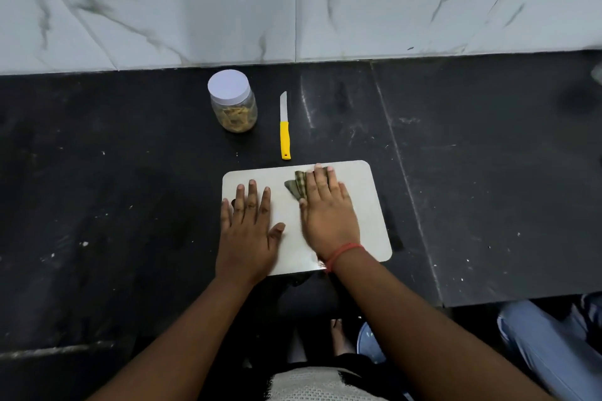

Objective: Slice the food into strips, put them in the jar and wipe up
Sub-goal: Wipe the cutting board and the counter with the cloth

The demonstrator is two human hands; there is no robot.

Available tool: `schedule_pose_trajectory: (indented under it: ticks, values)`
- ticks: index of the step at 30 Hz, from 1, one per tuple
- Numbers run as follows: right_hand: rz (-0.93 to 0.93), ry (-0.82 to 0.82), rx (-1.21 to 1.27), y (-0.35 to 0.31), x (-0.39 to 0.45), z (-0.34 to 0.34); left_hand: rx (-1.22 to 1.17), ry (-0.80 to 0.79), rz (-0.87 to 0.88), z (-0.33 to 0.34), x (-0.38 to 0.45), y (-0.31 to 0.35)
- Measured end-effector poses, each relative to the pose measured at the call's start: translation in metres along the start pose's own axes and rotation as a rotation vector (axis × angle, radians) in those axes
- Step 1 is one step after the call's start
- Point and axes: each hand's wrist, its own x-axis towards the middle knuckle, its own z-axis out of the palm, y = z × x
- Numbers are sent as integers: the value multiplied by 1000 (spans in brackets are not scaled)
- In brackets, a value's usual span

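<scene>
the right hand [327, 212] is pressing a cloth [298, 187], fingers flat, near the board's [368, 192] far edge; the left hand [249, 225] is lying flat, steadying its left side.

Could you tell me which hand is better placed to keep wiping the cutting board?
Right: the right hand already presses the cloth on the board; the left hand just steadies it.

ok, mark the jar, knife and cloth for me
jar [235, 114]: head view, on its clear wall.
knife [285, 138]: head view, on its yellow handle.
cloth [297, 187]: head view, on the folds left of the right hand.
</scene>
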Motion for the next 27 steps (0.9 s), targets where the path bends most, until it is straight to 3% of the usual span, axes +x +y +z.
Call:
schedule_pose_trajectory:
  ticks: [1,4,5,8,9,12,13,16,17,20,21,24,25,27]
  values:
    - [-35,-27,12,-9,0,2,-5,-2,2,-2,0,0]
    - [-443,-119,-19,-18,-2,3,-41,12,0,-3,-1,-1]
    - [-427,-112,-17,-12,6,2,-41,14,-2,-2,-1,-2]
    - [-3,-24,2,-10,21,1,-22,15,1,-2,-2,-1]
    - [-11,-35,1,-18,20,2,-22,13,3,-2,-1,-1]
    - [-312,-111,-30,-19,16,2,-11,-9,-5,-2,0,-2]
    - [-291,-96,-32,-8,24,0,-5,-13,-11,-2,0,-2]
    - [99,14,-38,15,35,-3,9,-23,-23,-2,0,-1]
    - [88,4,-41,14,32,-2,11,-25,-25,-2,0,-1]
    - [-242,-69,-82,27,22,-9,26,-39,-23,-1,0,-2]
    - [-213,-60,-83,41,27,-14,27,-36,-24,-1,0,-2]
    - [189,18,-85,63,35,-22,20,-21,-26,-1,0,-1]
    - [158,7,-89,57,32,-21,12,-19,-25,-1,0,-1]
    - [-126,-64,-100,48,19,-17,2,-29,-23,-1,0,-2]
